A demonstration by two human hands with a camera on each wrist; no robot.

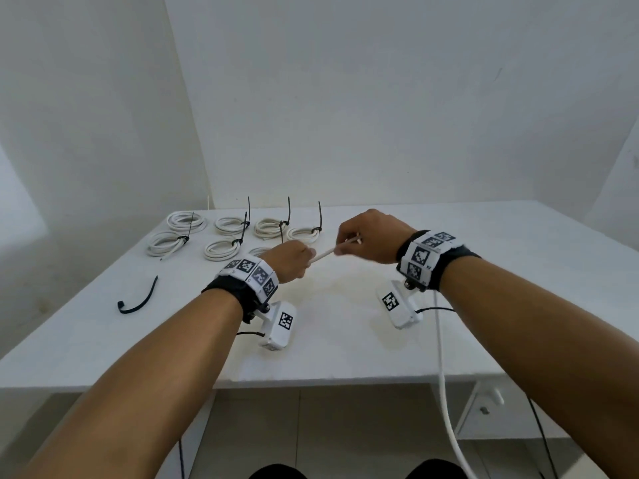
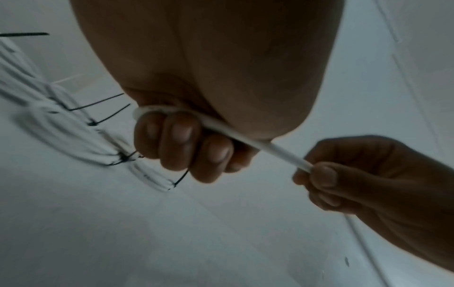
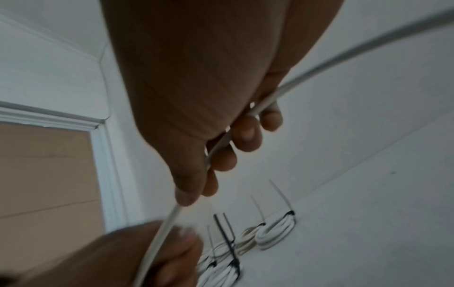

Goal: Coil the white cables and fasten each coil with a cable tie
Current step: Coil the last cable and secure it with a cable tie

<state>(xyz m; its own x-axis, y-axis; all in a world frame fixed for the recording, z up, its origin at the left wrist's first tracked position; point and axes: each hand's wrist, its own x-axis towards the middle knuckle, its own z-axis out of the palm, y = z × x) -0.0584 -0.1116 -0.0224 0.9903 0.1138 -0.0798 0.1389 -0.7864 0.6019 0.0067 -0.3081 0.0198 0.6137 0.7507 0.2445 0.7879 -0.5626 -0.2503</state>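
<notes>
From the head view, my left hand (image 1: 290, 259) and right hand (image 1: 366, 236) each gripped the white cable (image 1: 323, 254) above the tabletop (image 1: 484, 271), its short span running straight between them; the rest hung below my right wrist.

Left wrist: fingers (image 2: 181, 143) curled round its end, so I judged coiling was just starting.

Right wrist: the next move called for a first loop.

No readable text anywhere tbh, just b/w square marker patterns on the wrist bands (image 1: 249, 271) and cam boxes (image 1: 280, 323) behind each hand.

The head view is evenly bright with soft shadows and bowed edges. Both wrist views are dim and motion-blurred, palms underexposed, the tied white cable coils (image 2: 61, 124) beyond the fingers smeared.
</notes>
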